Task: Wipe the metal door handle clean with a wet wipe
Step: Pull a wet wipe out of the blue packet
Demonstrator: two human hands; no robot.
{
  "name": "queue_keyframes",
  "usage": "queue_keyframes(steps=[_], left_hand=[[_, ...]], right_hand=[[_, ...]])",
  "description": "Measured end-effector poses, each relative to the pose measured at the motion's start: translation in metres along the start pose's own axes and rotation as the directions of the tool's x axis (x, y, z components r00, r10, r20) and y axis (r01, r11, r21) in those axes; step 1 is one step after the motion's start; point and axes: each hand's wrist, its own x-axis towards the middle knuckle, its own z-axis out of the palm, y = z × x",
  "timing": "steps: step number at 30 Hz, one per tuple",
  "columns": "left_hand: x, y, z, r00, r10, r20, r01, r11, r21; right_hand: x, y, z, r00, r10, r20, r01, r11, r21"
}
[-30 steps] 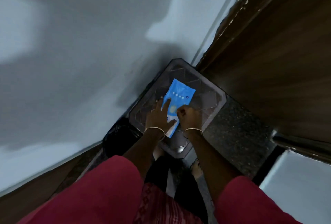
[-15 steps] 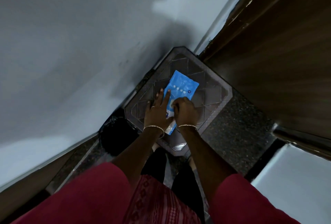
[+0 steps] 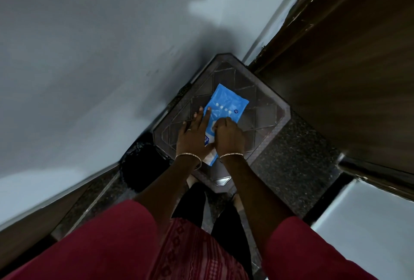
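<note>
Head view: left hand (image 3: 194, 137) lies flat, fingers straight, pressing the wipe pack (image 3: 226, 105) onto the bench (image 3: 276, 111). Right hand (image 3: 229, 136) beside it pinches the pack's top. Door handle not visible. Risk: light pressure lets the pack lift; several wipes may come out.

- The right hand (image 3: 229, 137) covers the middle of the wipe pack (image 3: 227, 106); I cannot tell what its curled fingers pinch.
- I cannot read the pack's print: too small.
- The door (image 3: 358, 78) runs off the right edge, blurred.
</note>
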Motion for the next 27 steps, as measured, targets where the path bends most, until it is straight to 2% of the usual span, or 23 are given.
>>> queue_keyframes(steps=[4, 9, 12, 17, 23, 27], left_hand=[[0.000, -0.001, -0.002, 1.000, 0.011, 0.006, -0.011, 1.000, -0.004], [-0.001, 0.002, -0.002, 1.000, 0.005, 0.029, -0.006, 1.000, 0.023], [-0.003, 0.006, -0.003, 0.999, 0.001, 0.043, -0.002, 0.999, 0.038], [-0.002, 0.007, 0.002, 0.998, -0.007, 0.070, 0.003, 0.998, 0.066], [0.000, 0.003, 0.005, 0.996, 0.010, 0.088, -0.016, 0.997, 0.071], [-0.001, 0.003, 0.007, 0.996, 0.006, 0.084, -0.013, 0.996, 0.087]], right_hand=[[0.003, 0.001, 0.002, 0.999, -0.042, -0.011, 0.042, 0.999, -0.012], [-0.002, 0.015, 0.004, 0.999, -0.053, 0.004, 0.050, 0.968, 0.246], [-0.008, 0.018, 0.001, 0.998, -0.059, -0.016, 0.061, 0.950, 0.307], [-0.012, 0.019, 0.004, 0.994, -0.001, -0.113, 0.048, 0.906, 0.420], [-0.019, 0.020, -0.001, 0.988, 0.144, -0.059, -0.096, 0.859, 0.503], [-0.023, 0.020, -0.004, 0.975, 0.210, -0.069, -0.153, 0.866, 0.476]])
